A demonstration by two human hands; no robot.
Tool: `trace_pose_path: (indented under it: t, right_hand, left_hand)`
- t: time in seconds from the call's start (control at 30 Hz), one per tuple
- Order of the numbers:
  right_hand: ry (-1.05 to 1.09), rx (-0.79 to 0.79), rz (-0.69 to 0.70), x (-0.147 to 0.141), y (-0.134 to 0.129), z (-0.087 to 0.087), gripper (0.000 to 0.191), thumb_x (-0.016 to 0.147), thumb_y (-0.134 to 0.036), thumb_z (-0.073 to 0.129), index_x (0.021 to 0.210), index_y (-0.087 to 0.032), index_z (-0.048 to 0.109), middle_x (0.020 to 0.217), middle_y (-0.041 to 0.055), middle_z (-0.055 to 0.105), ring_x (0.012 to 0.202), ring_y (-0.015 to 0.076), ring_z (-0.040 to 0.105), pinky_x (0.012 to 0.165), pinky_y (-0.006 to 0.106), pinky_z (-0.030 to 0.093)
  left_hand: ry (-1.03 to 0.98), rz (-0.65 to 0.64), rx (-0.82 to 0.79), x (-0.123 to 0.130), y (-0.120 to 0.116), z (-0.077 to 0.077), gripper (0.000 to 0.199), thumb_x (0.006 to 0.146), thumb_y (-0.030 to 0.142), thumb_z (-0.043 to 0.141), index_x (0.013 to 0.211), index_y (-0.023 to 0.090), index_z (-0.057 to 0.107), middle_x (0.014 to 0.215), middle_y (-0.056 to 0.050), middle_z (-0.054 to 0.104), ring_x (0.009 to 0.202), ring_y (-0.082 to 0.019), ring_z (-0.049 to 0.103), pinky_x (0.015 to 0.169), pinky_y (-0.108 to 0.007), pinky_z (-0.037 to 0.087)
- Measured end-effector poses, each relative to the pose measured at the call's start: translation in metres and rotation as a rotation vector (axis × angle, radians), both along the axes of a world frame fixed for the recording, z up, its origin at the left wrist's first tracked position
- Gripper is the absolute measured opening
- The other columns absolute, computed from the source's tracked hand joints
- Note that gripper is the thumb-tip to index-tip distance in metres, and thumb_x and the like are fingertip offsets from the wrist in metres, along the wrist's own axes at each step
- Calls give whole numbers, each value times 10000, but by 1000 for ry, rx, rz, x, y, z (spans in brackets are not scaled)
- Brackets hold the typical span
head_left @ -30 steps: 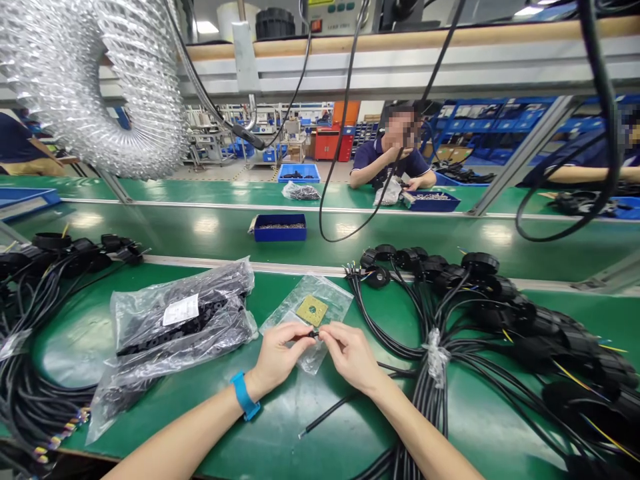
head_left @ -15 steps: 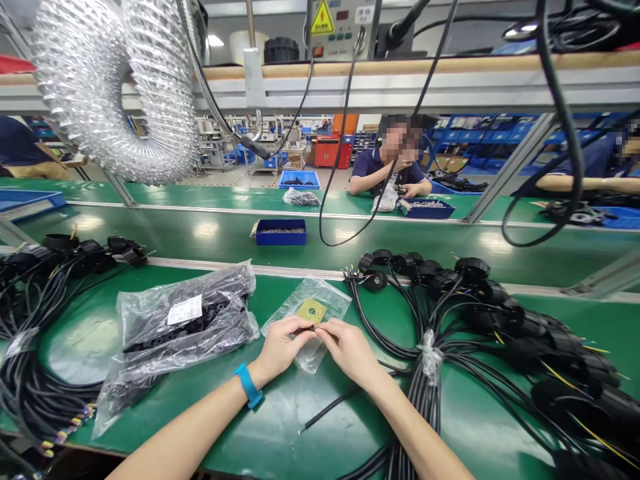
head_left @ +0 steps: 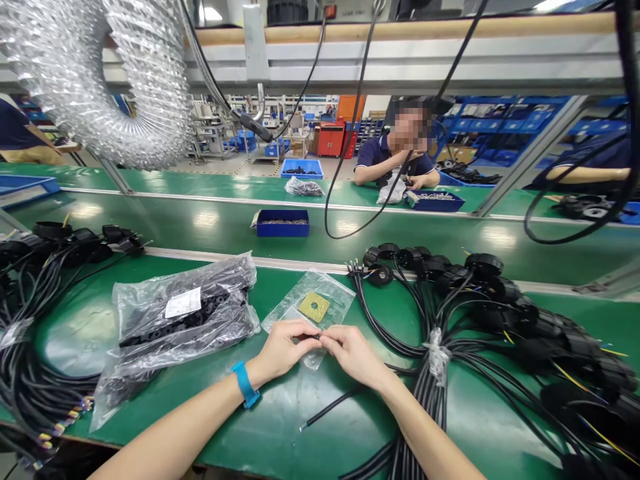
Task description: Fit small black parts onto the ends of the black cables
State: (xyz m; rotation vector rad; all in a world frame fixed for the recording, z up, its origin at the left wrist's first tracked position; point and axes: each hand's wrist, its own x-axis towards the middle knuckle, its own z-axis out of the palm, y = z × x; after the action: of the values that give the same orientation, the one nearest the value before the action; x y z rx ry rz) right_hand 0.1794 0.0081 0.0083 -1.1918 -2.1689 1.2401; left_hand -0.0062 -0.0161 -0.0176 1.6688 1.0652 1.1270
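Note:
My left hand (head_left: 287, 347) and my right hand (head_left: 350, 351) meet fingertip to fingertip over the green table (head_left: 280, 420). Both are closed in a pinch around something small and dark, mostly hidden by the fingers. Just beyond them lies a clear plastic bag (head_left: 340, 291) with a yellow square piece (head_left: 314, 307) on or in it; the piece has a round hole in its middle. A blue band (head_left: 245, 385) circles my left wrist.
Left of my hands lies a large plastic bag of black parts (head_left: 185, 313). Bundled black cables (head_left: 435, 400) are at right, more (head_left: 30, 353) at far left. A blue box (head_left: 283, 225) stands beyond. A person (head_left: 395, 153) sits opposite.
The view has tilted down slightly, so the upper shelf sits higher in the picture. My hands stay pinched together, now a little lower relative to the yellow piece.

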Motion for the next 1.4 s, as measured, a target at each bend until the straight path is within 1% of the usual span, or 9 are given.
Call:
trace_pose_path:
  t: [0.23,0.37,0.5,0.6,0.8,1.0,1.1,1.23,1.4]
  right_hand:
    - [58,-55,13,3,6,-1,332,915,-281,469,632,-113,508,621,2,474,609,93,420,588,225,311]
    - [-10,181,-46,3,7,8,222,909,-290,517,829,-157,676,768,20,590,718,110,516,672,230,360]
    - [-79,261,-40,4,5,10,190,905,-279,536,907,-175,694,838,31,616,777,126,544,717,241,383]
    - [-118,259,-18,4,4,11,185,907,-251,527,900,-168,692,855,41,624,795,138,551,729,247,390]
    - [-71,136,6,1,3,19,307,926,-244,467,661,-122,565,664,20,560,625,98,497,612,219,356]
    - [264,-564,32,10,9,5,359,843,-421,589,775,-71,630,589,27,552,397,52,377,410,195,237]
    - [384,-734,90,16,12,0,356,801,-403,655,817,-47,660,600,44,569,396,42,369,411,190,226]
    - [348,-610,74,17,13,2,344,809,-381,652,719,-50,633,617,57,580,432,42,418,449,179,281]
    - [331,-357,-205,16,19,11,332,764,-396,683,811,-67,662,696,66,623,498,82,520,518,202,384]
  left_hand:
    - [-17,-14,21,2,3,2,178,802,278,675,939,171,715,911,-53,674,845,-139,623,795,-259,481]
    - [-250,10,-245,1,9,0,526,682,278,775,1159,136,604,1114,-108,630,931,-178,635,844,-308,513]
    - [-394,1,-503,1,11,-2,461,738,355,726,1033,35,576,827,-128,671,710,-171,650,701,-315,541]
    - [-427,-33,-571,2,10,-3,455,711,321,752,1020,36,580,809,-125,680,699,-171,657,715,-311,540]
    - [-344,-18,-423,-1,8,-3,333,706,255,749,969,69,666,935,-120,675,825,-177,655,800,-304,522]
    - [-130,-107,-93,-4,1,11,182,796,265,675,923,148,732,901,-88,657,835,-160,623,773,-280,499]
    - [-91,-170,5,-5,-1,19,153,815,242,656,925,172,736,878,-72,660,822,-144,619,777,-271,491]
    - [-30,-152,88,-5,1,17,161,840,233,627,961,195,726,933,-61,660,882,-143,615,827,-276,482]
    - [-87,168,-47,-1,2,9,417,818,287,643,1205,169,543,1122,-90,591,839,-139,621,760,-273,505]
